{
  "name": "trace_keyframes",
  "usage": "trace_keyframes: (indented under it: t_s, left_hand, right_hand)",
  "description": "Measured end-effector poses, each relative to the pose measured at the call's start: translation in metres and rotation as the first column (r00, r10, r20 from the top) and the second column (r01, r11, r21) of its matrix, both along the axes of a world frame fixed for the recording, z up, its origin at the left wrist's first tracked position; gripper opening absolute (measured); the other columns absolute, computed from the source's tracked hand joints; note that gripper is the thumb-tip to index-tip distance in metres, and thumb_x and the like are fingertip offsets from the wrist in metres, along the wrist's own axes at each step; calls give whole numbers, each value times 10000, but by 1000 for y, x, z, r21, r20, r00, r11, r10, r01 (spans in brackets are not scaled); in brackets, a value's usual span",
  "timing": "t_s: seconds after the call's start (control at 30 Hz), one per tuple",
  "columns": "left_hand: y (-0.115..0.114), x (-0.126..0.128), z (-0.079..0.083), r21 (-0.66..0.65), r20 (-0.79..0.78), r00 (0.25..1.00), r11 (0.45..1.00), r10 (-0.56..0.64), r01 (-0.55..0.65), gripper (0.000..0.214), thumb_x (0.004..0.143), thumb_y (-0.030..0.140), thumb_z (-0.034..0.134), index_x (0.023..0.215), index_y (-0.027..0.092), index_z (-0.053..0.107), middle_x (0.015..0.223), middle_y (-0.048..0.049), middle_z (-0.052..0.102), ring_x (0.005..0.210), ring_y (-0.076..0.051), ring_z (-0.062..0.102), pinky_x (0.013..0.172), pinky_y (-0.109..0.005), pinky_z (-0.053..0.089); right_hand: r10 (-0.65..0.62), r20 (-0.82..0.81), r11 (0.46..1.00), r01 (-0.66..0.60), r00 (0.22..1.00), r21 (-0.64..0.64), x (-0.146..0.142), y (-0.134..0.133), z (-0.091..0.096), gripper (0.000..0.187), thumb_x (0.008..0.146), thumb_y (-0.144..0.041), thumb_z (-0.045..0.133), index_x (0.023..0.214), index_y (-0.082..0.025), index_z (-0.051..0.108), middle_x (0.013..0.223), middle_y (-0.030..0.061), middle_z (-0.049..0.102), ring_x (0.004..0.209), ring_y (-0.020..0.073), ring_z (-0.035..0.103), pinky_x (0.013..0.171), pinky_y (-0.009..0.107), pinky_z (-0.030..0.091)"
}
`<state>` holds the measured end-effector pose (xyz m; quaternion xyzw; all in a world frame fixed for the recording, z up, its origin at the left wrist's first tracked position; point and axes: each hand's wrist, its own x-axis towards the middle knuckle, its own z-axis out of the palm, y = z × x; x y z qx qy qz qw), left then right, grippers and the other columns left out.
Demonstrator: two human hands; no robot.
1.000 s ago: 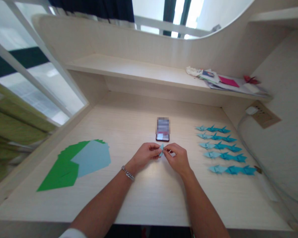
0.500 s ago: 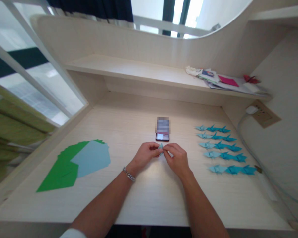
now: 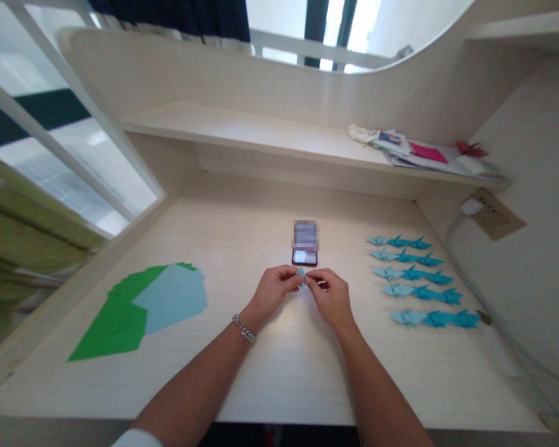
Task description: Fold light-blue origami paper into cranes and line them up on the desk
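Note:
A small piece of folded light-blue paper [image 3: 301, 273] is pinched between my two hands, just in front of the phone. My left hand [image 3: 276, 289], below a chain bracelet [image 3: 243, 329], grips its left side between thumb and fingers. On the other side, the thumb and fingertips of my right hand [image 3: 330, 295] close on the paper's right edge. The fingertips cover much of the paper, so its exact folded shape is hard to make out.
A phone [image 3: 305, 256] lies just beyond my hands. Rows of blue origami cranes [image 3: 412, 274] stand at right. Fanned green sheets [image 3: 116, 316] and light-blue sheets [image 3: 172, 298] lie at left. Papers [image 3: 400, 146] rest on the shelf; a cable [image 3: 451, 242] runs down the right wall.
My right hand has shifted slightly left, and its fingers have closed in on the folded paper. The paper has tilted a little; my left hand stays nearly in place.

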<state>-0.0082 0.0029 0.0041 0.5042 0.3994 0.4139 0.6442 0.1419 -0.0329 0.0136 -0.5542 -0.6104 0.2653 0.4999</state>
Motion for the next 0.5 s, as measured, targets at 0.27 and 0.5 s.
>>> trace_keyframes:
  t_s: [0.27, 0.5]
  left_hand:
    - [-1, 2, 2, 10, -7, 999, 999, 32, -32, 263, 674, 361, 723, 805, 134, 701, 759, -61, 670, 690, -148, 580, 651, -268, 480]
    - [0, 3, 0, 7, 4, 999, 999, 44, -44, 250, 669, 346, 727, 783, 128, 686, 759, -54, 659, 709, -149, 581, 673, -279, 481]
  right_hand:
    - [11, -154, 989, -34, 988, -143, 3, 4, -3, 156, 734, -310, 640, 792, -172, 686, 764, 50, 692, 673, 174, 617, 627, 286, 500]
    - [14, -160, 984, -42, 987, -171, -2, 3, -3, 168, 750, -320, 609, 767, -158, 650, 716, 43, 660, 634, 158, 589, 559, 251, 468]
